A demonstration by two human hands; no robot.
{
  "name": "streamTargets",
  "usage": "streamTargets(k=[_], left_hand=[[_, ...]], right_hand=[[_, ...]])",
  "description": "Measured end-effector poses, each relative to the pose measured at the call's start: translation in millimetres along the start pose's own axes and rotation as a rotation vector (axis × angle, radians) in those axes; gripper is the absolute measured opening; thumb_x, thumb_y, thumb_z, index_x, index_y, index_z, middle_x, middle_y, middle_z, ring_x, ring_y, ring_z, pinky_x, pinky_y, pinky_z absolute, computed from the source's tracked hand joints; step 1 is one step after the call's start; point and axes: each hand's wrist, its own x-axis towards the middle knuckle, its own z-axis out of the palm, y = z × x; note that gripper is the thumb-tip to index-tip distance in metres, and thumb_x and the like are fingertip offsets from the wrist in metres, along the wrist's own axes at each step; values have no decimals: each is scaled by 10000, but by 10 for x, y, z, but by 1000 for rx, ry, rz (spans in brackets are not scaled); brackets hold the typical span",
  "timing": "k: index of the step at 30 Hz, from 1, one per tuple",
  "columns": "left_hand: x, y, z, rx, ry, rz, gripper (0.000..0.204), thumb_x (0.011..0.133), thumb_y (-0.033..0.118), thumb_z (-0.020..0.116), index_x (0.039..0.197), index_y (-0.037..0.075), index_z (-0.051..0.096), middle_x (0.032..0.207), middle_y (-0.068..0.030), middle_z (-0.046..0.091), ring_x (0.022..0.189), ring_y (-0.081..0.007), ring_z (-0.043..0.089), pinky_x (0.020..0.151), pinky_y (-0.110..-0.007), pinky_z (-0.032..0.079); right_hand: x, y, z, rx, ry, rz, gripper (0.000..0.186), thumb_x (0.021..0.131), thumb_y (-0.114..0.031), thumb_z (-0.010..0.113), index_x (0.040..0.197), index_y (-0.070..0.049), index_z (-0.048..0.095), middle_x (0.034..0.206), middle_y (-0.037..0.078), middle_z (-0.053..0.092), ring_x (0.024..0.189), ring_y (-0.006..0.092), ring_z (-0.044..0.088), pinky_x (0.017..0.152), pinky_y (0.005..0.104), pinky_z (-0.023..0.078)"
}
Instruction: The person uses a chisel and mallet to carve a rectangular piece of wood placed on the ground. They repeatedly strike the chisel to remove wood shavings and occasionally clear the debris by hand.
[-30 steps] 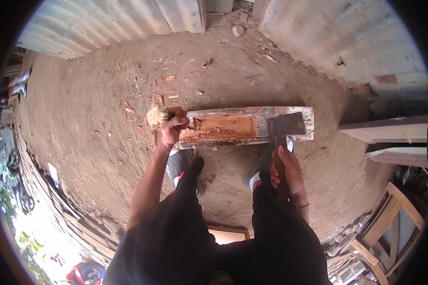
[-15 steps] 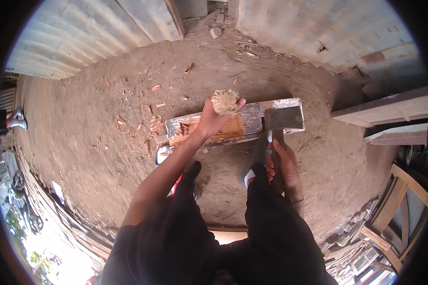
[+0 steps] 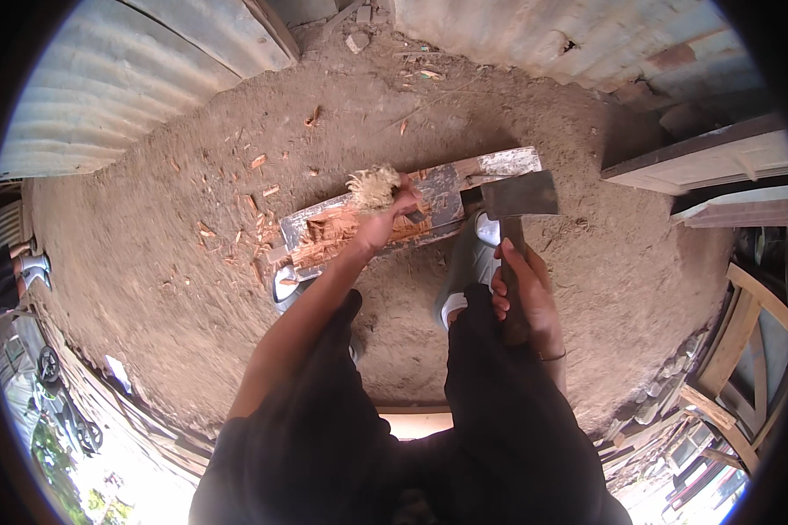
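Left hand [image 3: 385, 223] now nearer the middle of the wooden board [image 3: 394, 214], away from its left end, fluffy fibre clump [image 3: 374, 186] carried along, axe [image 3: 518, 197] staying off the board's right end

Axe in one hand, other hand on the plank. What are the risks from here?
1. The left hand holds a frayed, fibrous piece on the wooden plank, close to the axe in the right hand. A chop there could catch the fingers.
2. Both shoes sit right against the plank, under the axe head; a glancing blow may hit a foot.
3. The plank lies loose on dirt and might shift when struck.
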Motion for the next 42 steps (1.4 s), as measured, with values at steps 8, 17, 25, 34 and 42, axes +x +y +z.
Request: streamTargets(k=[8,17,25,34,42], left_hand=[[-248,79,384,618,-16,225,198,980,217,697,997,24,653,969,-33,699,870,-137,649,762,-356,534],[-111,14,76,424,36,223,261,905,78,774,1127,-16,672,1082,-78,739,981,-119,681,854,-283,549],[6,-190,241,375,-52,357,282,848,6,777,1116,-7,692,1075,-68,735,1035,-145,671,925,-307,523],[274,-49,167,335,-254,92,301,825,-2,773,1115,6,692,1115,-91,732,1015,-150,701,900,-314,555],[311,-260,465,464,-302,516,194,809,55,754,980,-17,696,856,-134,728,800,-238,721,716,-364,554]], right_hand=[[-77,-63,-47,38,-11,-2,350,1029,-407,591,1063,-68,513,619,25,466,441,110,448,402,266,368],[-31,-5,-111,48,-1,-11,351,1020,-412,602,1053,-71,522,622,17,473,444,97,450,401,258,374],[-34,-19,-43,6,1,-16,360,1019,-417,602,1058,-68,525,628,22,489,452,101,474,399,261,389],[-104,-104,22,-25,16,-40,383,1024,-423,591,1076,-48,533,632,28,490,467,108,489,408,271,393],[-398,-445,98,-301,146,-394,368,1032,-343,589,1100,15,539,610,37,476,470,138,505,437,287,450]])
